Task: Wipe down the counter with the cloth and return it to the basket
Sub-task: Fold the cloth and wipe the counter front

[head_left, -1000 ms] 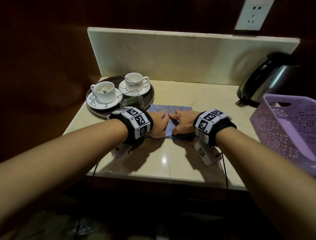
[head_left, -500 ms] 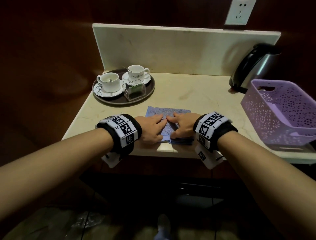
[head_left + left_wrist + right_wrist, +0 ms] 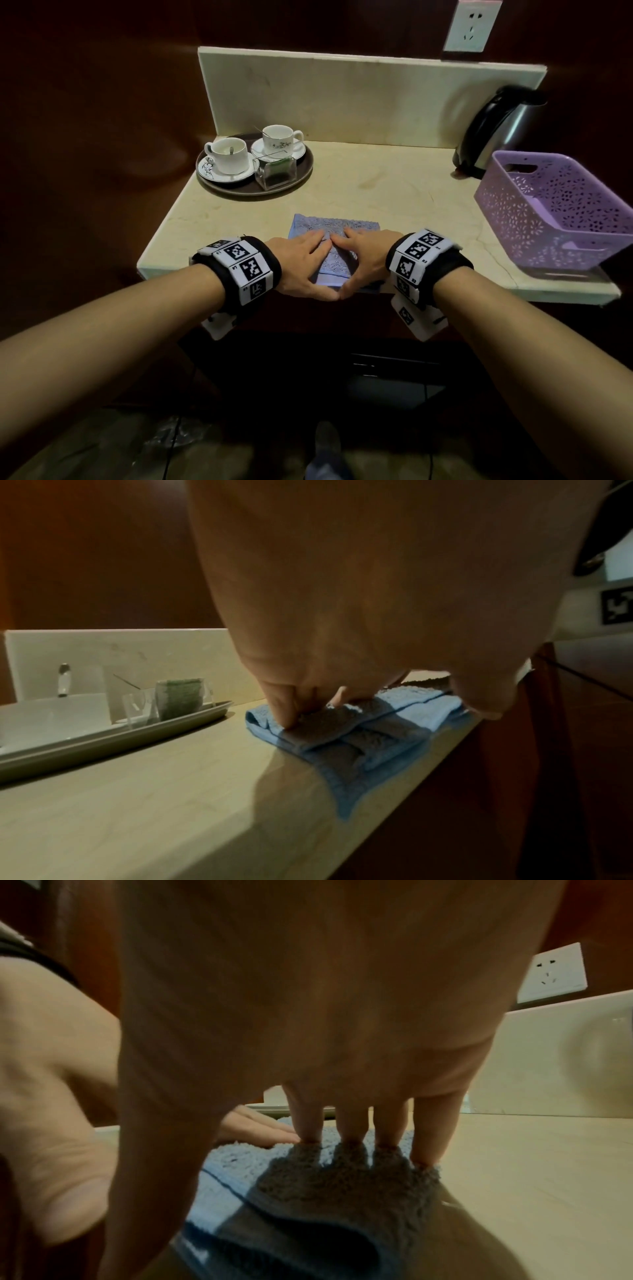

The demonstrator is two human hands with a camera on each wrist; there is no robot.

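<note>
Blue cloth [image 3: 334,240] has slid nearer the counter [image 3: 394,192] front edge; left hand [image 3: 301,263] and right hand [image 3: 364,255] press it with straight, flat fingers.

Both arms reach forward, left hand [image 3: 301,265] and right hand [image 3: 364,258] seemingly flat, fingertips meeting.

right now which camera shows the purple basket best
The head view: the purple basket sits at the counter's right end, in front of the kettle, its open top and cut-out handle showing, only its far right cropped. Neither wrist view shows it; each is filled by its hand on the cloth.
</note>
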